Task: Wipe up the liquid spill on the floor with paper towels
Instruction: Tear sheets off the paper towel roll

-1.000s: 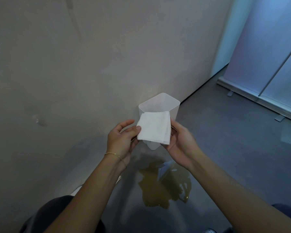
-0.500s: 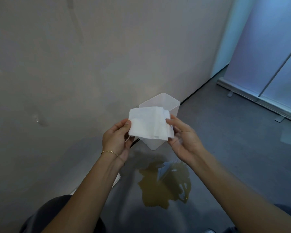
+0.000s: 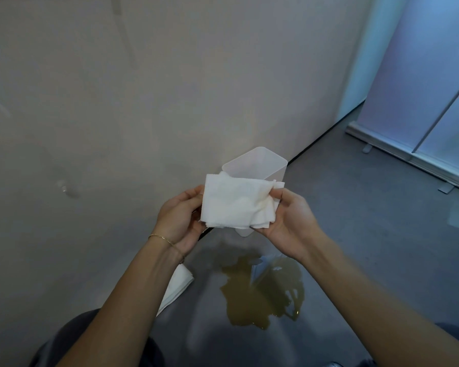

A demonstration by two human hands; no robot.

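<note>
Wider now: the paper towel has been pulled open, held up above the spill. Left hand pinches one edge, right hand the other, fingers curled. Clear bin stands just beyond the spill.

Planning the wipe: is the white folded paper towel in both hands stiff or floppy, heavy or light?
Probably floppy: the white paper towel creases and droops between the left hand and right hand. Likely light, since finger pinches alone carry it.
</note>
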